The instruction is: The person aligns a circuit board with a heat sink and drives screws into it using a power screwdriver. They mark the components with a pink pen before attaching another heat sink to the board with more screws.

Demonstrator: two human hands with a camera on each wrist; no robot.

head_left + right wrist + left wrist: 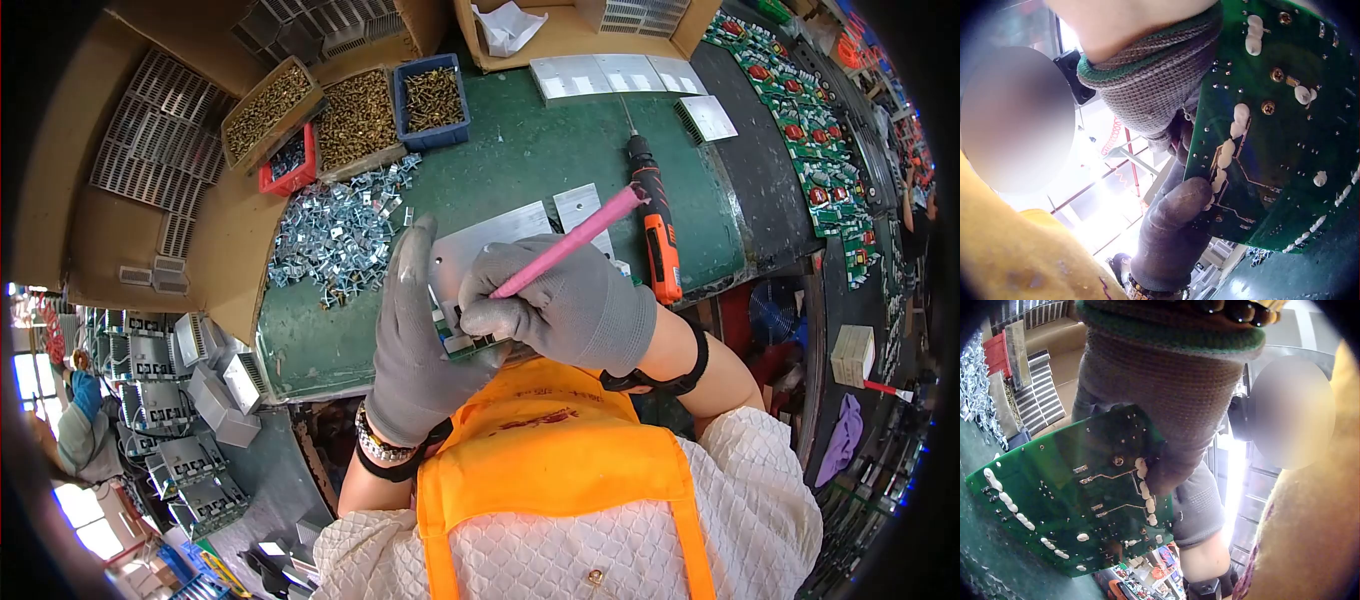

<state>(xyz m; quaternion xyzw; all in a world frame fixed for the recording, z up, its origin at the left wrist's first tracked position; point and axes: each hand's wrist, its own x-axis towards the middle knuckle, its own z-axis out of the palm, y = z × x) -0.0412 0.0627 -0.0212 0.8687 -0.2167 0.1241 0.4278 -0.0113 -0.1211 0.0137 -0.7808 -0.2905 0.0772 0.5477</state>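
A green circuit board (1054, 481) is tilted up off the green bench, its soldered underside with white glue blobs facing the wrist cameras. My gloved left hand (415, 330) holds the board by its near edge, its thumb (1182, 203) against the underside and the fingers stretched along the side. My gloved right hand (565, 300) grips a slim pink-wrapped tool (580, 240) over the board, pointing down at the components; its tip is hidden behind the fingers. A flat metal plate (490, 235) shows just beyond the hands, overlapping the board in the head view.
A cordless screwdriver (660, 235) lies right of my hands. Loose metal clips (335, 235) are heaped at left, below a blue bin of screws (432, 100) and other screw trays. Cardboard boxes (230, 230) hold finned metal parts. Several circuit boards (800, 120) line the far right.
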